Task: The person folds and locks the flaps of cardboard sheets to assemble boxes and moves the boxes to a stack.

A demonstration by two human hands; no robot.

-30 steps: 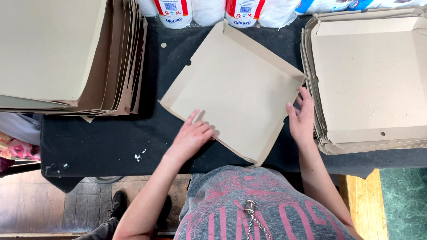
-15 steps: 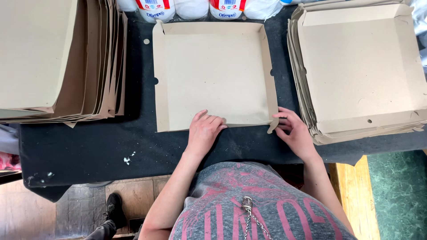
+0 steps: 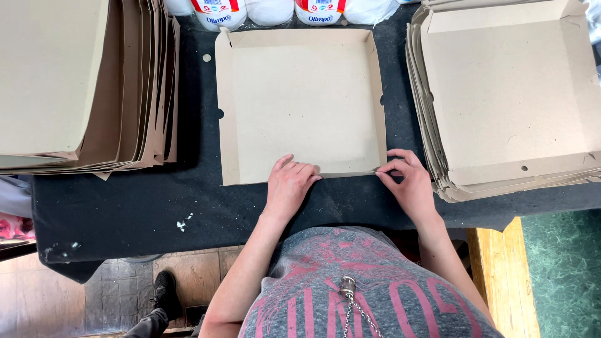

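Note:
A square brown cardboard tray [image 3: 300,94] lies flat on the black-covered table [image 3: 156,200] in front of me, its side flaps folded up. My left hand [image 3: 289,183] rests with its fingers spread on the tray's near edge. My right hand [image 3: 410,181] pinches the tray's near right corner between thumb and fingers. Both forearms reach out from my grey shirt at the bottom of the view.
A tall pile of flat cardboard blanks [image 3: 81,87] fills the left of the table. A stack of folded trays [image 3: 513,94] sits at the right. White bottles with red labels [image 3: 219,12] line the far edge. A wooden bench [image 3: 501,275] stands lower right.
The tray has turned from a diagonal position to square with the table edge. My hands moved from its sides to its near edge and right corner.

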